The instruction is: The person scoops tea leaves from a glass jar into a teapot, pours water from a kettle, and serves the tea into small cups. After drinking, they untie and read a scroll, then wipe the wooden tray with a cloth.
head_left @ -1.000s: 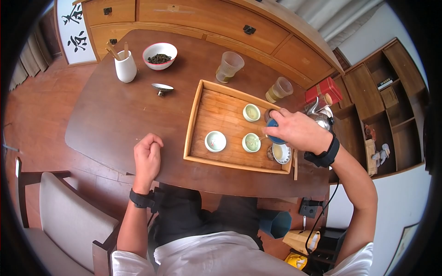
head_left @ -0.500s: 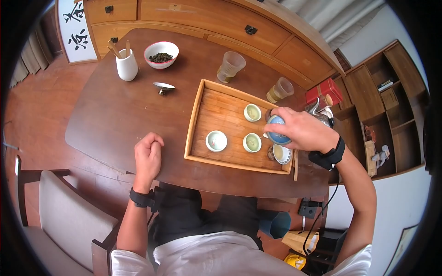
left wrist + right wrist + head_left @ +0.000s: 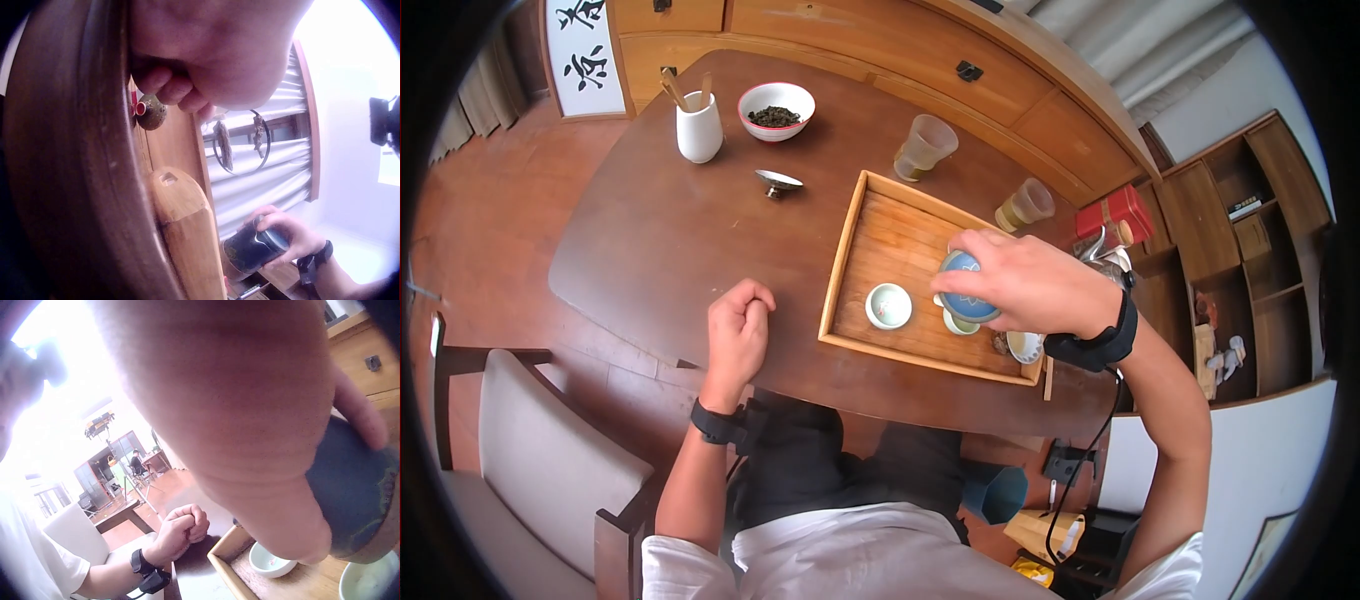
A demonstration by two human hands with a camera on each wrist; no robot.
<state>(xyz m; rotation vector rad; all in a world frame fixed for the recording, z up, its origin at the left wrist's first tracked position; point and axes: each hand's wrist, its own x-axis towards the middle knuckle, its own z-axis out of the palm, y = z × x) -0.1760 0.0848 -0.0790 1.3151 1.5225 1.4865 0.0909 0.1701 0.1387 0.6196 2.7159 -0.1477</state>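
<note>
My right hand grips a blue pot above a wooden tray. The thumb and fingers are round its side, also visible in the left wrist view on the dark pot. Partly under the pot is a pale green cup; whether liquid is flowing, I cannot tell. Another small cup sits left of it on the tray. My left hand rests loosely curled at the table's front edge, holding nothing. The right wrist view shows the pot close up, with a cup below.
A patterned bowl sits at the tray's right corner. Behind the tray stand two clear cups, a red box and a metal kettle. Farther left are a strainer, a bowl of leaves and a white holder.
The right hand has carried the blue pot leftward, now partly covering the lower green cup and hiding the upper one. The head view has shifted slightly; the left hand stays at the table edge.
</note>
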